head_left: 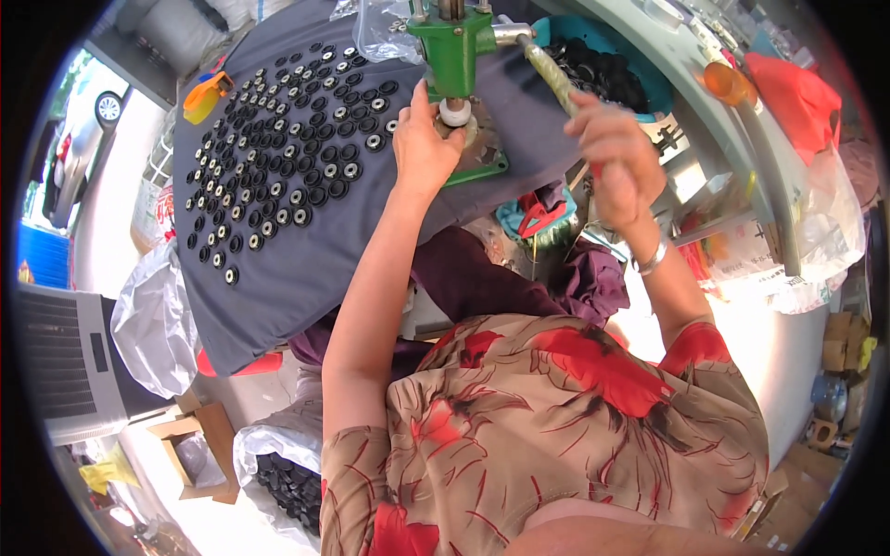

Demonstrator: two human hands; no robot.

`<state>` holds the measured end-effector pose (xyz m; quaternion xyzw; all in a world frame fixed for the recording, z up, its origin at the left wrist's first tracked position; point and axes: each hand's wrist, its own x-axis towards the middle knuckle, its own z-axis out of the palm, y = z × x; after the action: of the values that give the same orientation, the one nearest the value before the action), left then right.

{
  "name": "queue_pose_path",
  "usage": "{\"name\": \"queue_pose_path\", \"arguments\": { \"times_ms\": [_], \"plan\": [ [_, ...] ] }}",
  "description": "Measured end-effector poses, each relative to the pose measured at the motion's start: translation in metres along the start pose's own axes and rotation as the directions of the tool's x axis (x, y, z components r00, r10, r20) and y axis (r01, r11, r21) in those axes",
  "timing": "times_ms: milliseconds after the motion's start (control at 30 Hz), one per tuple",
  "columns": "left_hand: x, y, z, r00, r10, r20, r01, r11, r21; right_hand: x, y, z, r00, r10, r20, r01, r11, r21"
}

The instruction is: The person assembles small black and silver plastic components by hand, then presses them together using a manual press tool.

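A green hand press (454,46) stands at the far edge of the cloth-covered table, its ram ending in a white round tip (454,113). My left hand (426,148) is right beside that tip, index finger stretched up along the press and thumb apart from it, near the die. Whatever lies under the tip is mostly hidden. Motion blurs my right hand (619,162), which is closed round the outer end of the press lever (552,79), to the right. Many black round caps (298,176), several with pale metal ring centres, are spread over the dark grey cloth (306,287).
A teal basin (654,69) of black parts sits right of the press. An orange-yellow tool (206,97) rests at the table's left, and a clear plastic bag (385,32) behind. Below left are a bag of black parts (287,486) and an opened carton (209,445).
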<state>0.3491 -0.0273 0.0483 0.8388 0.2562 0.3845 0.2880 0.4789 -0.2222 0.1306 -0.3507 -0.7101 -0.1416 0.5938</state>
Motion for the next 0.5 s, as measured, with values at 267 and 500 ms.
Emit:
{"name": "queue_pose_path", "arguments": {
  "times_ms": [267,500],
  "plan": [
    [-0.008,-0.003,-0.006,0.992,-0.112,-0.061,0.107,0.991,-0.082,0.149,0.054,0.012,0.904,0.300,-0.305,-0.167,0.903,0.395],
    [-0.057,-0.011,-0.064,0.943,-0.316,0.107,0.275,0.553,-0.787,0.183,0.080,0.017,0.843,0.376,-0.385,-0.207,0.887,0.414]
  ]
}}
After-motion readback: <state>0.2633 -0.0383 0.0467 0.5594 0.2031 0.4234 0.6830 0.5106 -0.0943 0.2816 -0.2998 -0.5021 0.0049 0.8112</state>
